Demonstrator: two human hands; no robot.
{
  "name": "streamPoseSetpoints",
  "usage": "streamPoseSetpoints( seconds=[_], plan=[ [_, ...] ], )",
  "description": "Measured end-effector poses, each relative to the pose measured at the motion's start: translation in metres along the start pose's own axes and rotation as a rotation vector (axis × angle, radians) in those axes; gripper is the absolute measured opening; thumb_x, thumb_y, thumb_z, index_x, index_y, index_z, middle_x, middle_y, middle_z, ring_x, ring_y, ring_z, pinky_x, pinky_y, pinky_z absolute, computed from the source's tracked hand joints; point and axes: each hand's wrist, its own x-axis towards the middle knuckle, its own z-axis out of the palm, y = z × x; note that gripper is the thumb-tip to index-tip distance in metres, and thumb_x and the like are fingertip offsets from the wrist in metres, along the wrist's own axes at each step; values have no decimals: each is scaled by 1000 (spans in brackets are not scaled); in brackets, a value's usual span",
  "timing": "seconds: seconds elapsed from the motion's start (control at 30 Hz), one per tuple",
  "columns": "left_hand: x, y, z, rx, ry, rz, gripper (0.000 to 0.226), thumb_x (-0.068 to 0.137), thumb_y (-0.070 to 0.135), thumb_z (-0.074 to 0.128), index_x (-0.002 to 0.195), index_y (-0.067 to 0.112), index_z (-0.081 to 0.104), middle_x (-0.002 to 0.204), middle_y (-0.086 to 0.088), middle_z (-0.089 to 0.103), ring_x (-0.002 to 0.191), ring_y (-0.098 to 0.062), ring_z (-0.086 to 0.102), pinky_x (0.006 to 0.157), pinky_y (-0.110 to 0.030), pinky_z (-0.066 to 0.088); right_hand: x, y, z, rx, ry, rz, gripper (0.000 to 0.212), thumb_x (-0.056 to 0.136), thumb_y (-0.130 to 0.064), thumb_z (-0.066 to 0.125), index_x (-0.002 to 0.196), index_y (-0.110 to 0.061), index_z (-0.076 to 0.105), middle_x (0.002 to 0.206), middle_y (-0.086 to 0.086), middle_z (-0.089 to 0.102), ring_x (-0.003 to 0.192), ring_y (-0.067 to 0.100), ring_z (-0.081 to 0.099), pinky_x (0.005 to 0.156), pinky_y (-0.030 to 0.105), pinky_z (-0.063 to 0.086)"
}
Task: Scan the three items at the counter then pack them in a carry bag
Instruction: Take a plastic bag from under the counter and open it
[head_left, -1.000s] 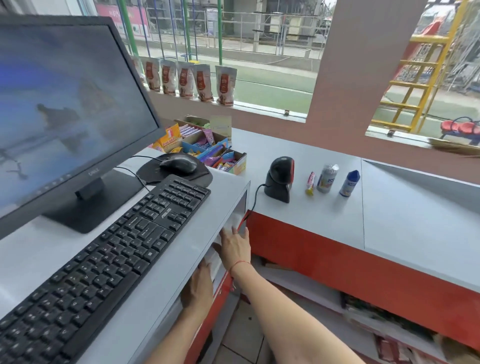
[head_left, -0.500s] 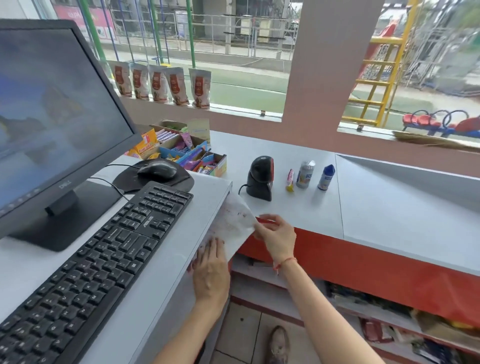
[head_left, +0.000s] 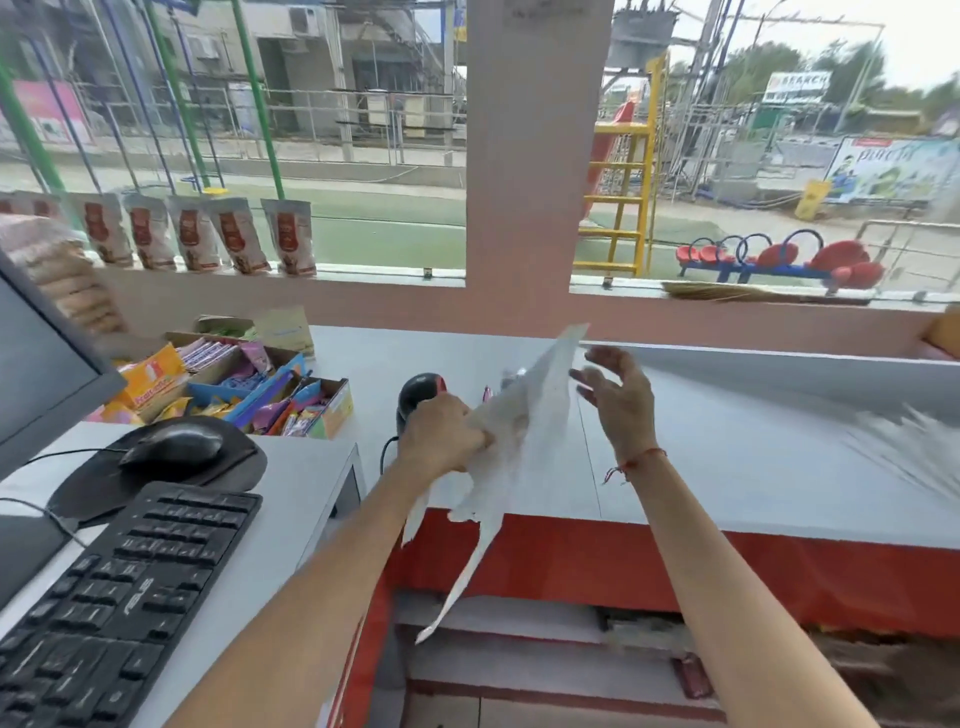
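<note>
My left hand grips a thin white carry bag and holds it up over the grey counter. The bag hangs flat and blurred, its handles trailing down past the counter's red front. My right hand hovers open just right of the bag, fingers spread, not touching it. The black barcode scanner stands behind my left hand, partly covered. The three small items are mostly hidden behind the bag; only a sliver of a pink tube shows.
A black keyboard, a mouse on its pad and a monitor sit on the raised desk at left. Cardboard boxes of sweets stand behind them. Pouches line the window ledge. Shelves lie under the counter.
The bag came out from under the desk and up over the counter. My left hand now grips it and my right hand has let go. The view tilted upward.
</note>
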Motion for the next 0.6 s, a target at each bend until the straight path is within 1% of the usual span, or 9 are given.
streamPoseSetpoints(
  seconds=[0.07,0.13,0.2,0.27,0.33,0.4,0.47,0.5,0.6],
  plan=[
    [23,22,-6,-35,-39,-24,16,69,18,68,61,7,60,55,-6,63,56,-23,70,42,-19,49,-10,2,-2,-253,-271,-84,48,81,-11,72,122,-15,48,130,9,49,115,23,56,85,27,50],
    [47,45,-7,-25,-52,-19,16,68,14,68,71,0,62,70,-13,68,72,-31,72,61,-32,60,-22,5,0,-573,-478,-135,78,64,-36,83,127,-24,38,128,1,37,117,18,40,94,28,41],
    [63,63,-6,21,-88,-11,23,68,10,68,87,-4,66,89,-18,71,84,-33,70,73,-37,60,-32,8,9,-836,-514,-223,92,55,-51,81,128,-22,31,125,0,30,112,19,33,96,29,40],
    [78,81,-4,61,-111,11,23,72,9,67,92,-3,65,93,-17,66,88,-30,65,61,-28,49,-36,8,16,-907,-408,-286,78,65,-39,78,125,-13,36,124,5,37,108,25,42,91,32,45],
    [89,99,-9,-27,-187,24,29,79,16,67,102,-1,63,95,-13,56,89,-25,57,61,-25,41,-28,-2,14,-831,-159,-311,42,78,-22,69,113,-10,50,116,8,57,96,29,59,78,33,47],
    [98,108,-21,-369,-379,1,41,87,40,61,102,2,60,88,-5,60,82,-20,61,69,-27,44,-17,-17,5,-830,35,-283,14,87,-19,60,93,-7,64,92,12,72,81,32,67,67,33,49],
    [105,110,-31,-836,-525,-81,56,91,54,43,92,1,61,73,-7,70,69,-21,68,67,-29,53,2,-29,-12,-635,94,-149,22,90,-19,59,78,-4,70,78,18,74,72,34,71,63,37,58],
    [108,108,-30,-941,-511,-91,57,95,50,37,99,-2,61,80,-13,73,75,-25,70,71,-34,55,9,-35,-20,-431,84,-41,21,90,-17,62,78,-3,73,79,20,74,71,33,73,63,37,61],
    [107,106,-17,-556,-436,50,47,96,35,44,119,-3,60,112,-16,70,94,-26,66,81,-35,50,31,-46,-41,-12,15,188,23,84,-14,72,97,5,73,84,19,74,67,27,72,61,33,63]
  ],
)
